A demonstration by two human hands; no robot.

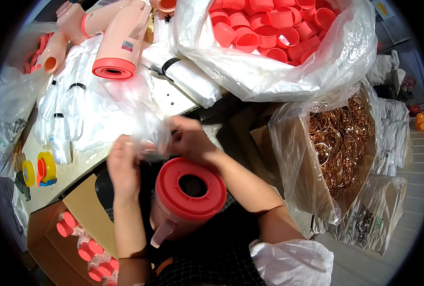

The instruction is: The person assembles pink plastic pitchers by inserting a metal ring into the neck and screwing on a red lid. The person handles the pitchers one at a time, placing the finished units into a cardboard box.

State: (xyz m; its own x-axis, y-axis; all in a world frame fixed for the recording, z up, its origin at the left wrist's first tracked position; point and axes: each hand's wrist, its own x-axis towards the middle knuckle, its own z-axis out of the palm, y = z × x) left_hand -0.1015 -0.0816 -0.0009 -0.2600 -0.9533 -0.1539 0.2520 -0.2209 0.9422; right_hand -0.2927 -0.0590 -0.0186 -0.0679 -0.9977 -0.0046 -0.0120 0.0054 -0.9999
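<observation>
A thin clear plastic bag (147, 126), smeared by motion, is pinched between my two hands over the table's near edge. My left hand (124, 159) grips its near left side, the fingertips partly hidden by the film. On the other side my right hand (192, 138) has its fingers closed on the bag. Just below the hands, a pink jug (173, 220) with a red ring-shaped top and a dark round hole stands upright in my lap. Beyond the bag another pink jug (119, 40) lies on the table, its red end toward me.
More pink jug bodies (71, 21) lie at the far left. Stacks of clear bags (73, 107) cover the table, with yellow tape rolls (45, 167) nearby. A plastic-lined sack holds red cups (264, 28). At right stands a box of copper-coloured rings (340, 143); at lower left, a carton (45, 238).
</observation>
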